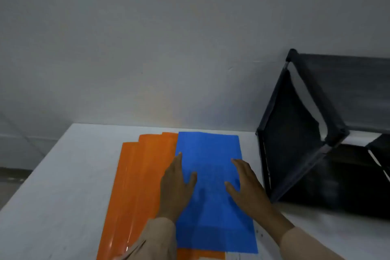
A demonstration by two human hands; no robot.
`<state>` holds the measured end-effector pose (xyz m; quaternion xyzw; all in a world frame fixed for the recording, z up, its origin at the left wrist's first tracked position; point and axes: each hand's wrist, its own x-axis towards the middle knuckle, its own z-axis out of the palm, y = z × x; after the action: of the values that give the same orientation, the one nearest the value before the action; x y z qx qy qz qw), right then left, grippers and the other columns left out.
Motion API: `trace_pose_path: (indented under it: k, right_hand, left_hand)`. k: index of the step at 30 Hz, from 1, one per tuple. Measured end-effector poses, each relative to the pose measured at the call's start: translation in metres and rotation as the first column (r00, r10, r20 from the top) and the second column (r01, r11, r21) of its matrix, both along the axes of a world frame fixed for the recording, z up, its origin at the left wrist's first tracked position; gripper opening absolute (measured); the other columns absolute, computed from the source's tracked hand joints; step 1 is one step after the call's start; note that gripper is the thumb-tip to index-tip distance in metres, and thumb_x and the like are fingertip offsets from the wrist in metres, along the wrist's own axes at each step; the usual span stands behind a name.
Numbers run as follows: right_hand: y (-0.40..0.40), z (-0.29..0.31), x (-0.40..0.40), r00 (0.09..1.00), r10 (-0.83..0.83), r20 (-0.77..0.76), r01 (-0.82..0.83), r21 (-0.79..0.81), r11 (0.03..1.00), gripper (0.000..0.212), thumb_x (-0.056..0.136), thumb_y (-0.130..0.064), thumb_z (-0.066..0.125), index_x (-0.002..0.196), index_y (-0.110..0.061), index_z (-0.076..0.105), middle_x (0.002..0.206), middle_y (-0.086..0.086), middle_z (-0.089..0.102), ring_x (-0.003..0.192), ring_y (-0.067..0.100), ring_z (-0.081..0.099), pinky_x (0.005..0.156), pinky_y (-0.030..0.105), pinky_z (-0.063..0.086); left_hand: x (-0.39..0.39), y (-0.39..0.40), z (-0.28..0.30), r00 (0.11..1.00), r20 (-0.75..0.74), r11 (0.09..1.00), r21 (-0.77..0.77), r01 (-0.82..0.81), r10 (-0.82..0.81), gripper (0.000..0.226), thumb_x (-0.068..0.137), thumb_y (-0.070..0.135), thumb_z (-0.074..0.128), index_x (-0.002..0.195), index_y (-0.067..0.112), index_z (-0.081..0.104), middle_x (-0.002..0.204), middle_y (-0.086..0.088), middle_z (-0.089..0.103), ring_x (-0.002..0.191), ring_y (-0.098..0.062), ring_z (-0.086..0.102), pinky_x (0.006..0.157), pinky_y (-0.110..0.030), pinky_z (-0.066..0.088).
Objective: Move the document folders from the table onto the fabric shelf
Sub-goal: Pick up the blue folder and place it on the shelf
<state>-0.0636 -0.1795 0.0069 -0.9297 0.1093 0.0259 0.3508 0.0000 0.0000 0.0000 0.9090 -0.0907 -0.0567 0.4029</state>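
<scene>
A blue document folder (211, 213) lies flat on the white table (63, 196), on top of a fanned stack of orange folders (137, 186) that stick out to its left. My left hand (176, 188) rests flat at the blue folder's left edge, fingers spread, partly over the orange ones. My right hand (247, 186) lies flat on the blue folder's right side, fingers apart. Neither hand grips anything. The black fabric shelf (329, 133) stands on the table to the right of the folders.
A grey wall rises behind the table. The table's left edge runs diagonally at the left, with floor beyond it. The shelf's black frame tubes and its open side face the folders.
</scene>
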Motion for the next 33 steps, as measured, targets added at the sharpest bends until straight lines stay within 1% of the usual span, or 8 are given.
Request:
trace_pose_path:
  k: [7,15,18,20,23,27,29,33]
  right_hand:
    - [0.001,-0.043,0.008,0.961,-0.165,-0.221,0.158,-0.049,0.986,0.066,0.093,-0.033,0.048,0.145,-0.016,0.011,0.155,0.006,0.012,0.138,0.024,0.023,0.112,0.035,0.03]
    - [0.014,-0.059,0.018,0.92,-0.242,-0.308,0.174,-0.233,0.957,0.066,0.089,-0.032,0.051,0.143,-0.016,0.016,0.153,0.012,0.015,0.136,0.031,0.021,0.11,0.039,0.028]
    - [0.013,-0.058,0.02,0.915,-0.22,-0.338,0.137,-0.253,0.958,0.064,0.089,-0.034,0.051,0.142,-0.018,0.019,0.153,0.012,0.014,0.136,0.031,0.021,0.109,0.039,0.03]
    - [0.012,-0.056,0.02,0.914,-0.2,-0.353,0.114,-0.251,0.961,0.063,0.089,-0.035,0.051,0.141,-0.018,0.02,0.153,0.012,0.014,0.136,0.031,0.021,0.109,0.039,0.031]
    - [0.01,-0.052,0.019,0.91,-0.16,-0.382,0.07,-0.239,0.969,0.066,0.088,-0.034,0.051,0.143,-0.018,0.017,0.154,0.011,0.012,0.137,0.031,0.02,0.109,0.039,0.032]
    - [0.008,-0.042,0.015,0.902,-0.103,-0.42,0.038,-0.161,0.986,0.07,0.088,-0.035,0.053,0.144,-0.018,0.014,0.154,0.011,0.011,0.138,0.031,0.017,0.111,0.039,0.029]
    - [0.008,-0.037,0.012,0.9,-0.081,-0.427,0.053,-0.078,0.996,0.072,0.088,-0.035,0.054,0.145,-0.017,0.012,0.153,0.011,0.014,0.138,0.03,0.021,0.112,0.036,0.028]
    - [0.004,-0.024,0.003,0.924,-0.116,-0.365,0.151,0.066,0.986,0.074,0.088,-0.035,0.056,0.144,-0.016,0.012,0.149,0.012,0.02,0.133,0.029,0.033,0.11,0.034,0.032]
  left_hand:
    - [0.01,-0.002,-0.041,0.975,-0.201,0.979,0.198,-0.051,0.091,0.074,0.092,0.039,0.048,0.15,0.013,0.009,0.158,-0.009,0.018,0.145,-0.026,0.021,0.117,-0.041,0.023]
    - [0.022,-0.01,-0.039,0.94,-0.266,0.961,0.232,-0.153,0.214,0.076,0.09,0.028,0.054,0.149,0.008,0.01,0.151,-0.014,0.024,0.135,-0.036,0.028,0.105,-0.042,0.033]
    - [0.035,-0.002,-0.043,0.913,-0.331,0.971,0.072,-0.227,0.238,0.068,0.086,0.021,0.062,0.141,0.001,0.027,0.138,-0.016,0.043,0.12,-0.035,0.048,0.094,-0.038,0.043]
    - [0.041,0.003,-0.041,0.882,-0.406,0.955,-0.068,-0.29,0.239,0.044,0.083,0.015,0.065,0.119,0.0,0.045,0.117,-0.007,0.055,0.104,-0.029,0.058,0.079,-0.029,0.045]
    - [0.038,0.004,-0.033,0.842,-0.516,0.899,-0.277,-0.34,0.159,0.032,0.084,0.011,0.064,0.115,0.004,0.058,0.116,-0.01,0.065,0.102,-0.028,0.063,0.085,-0.035,0.052]
    - [0.027,0.002,-0.014,0.89,-0.455,0.885,-0.426,-0.187,-0.031,0.03,0.091,0.004,0.052,0.118,0.018,0.052,0.117,-0.003,0.059,0.106,-0.022,0.057,0.093,-0.038,0.049]
    - [0.027,0.006,-0.008,0.908,-0.415,0.888,-0.437,-0.143,-0.058,0.033,0.093,0.003,0.049,0.123,0.015,0.05,0.113,0.0,0.058,0.103,-0.02,0.057,0.086,-0.031,0.049]
    - [0.025,0.024,0.006,0.919,-0.387,0.884,-0.454,-0.115,-0.08,0.027,0.092,0.003,0.051,0.112,0.02,0.049,0.102,0.004,0.058,0.091,-0.014,0.057,0.07,-0.019,0.048]
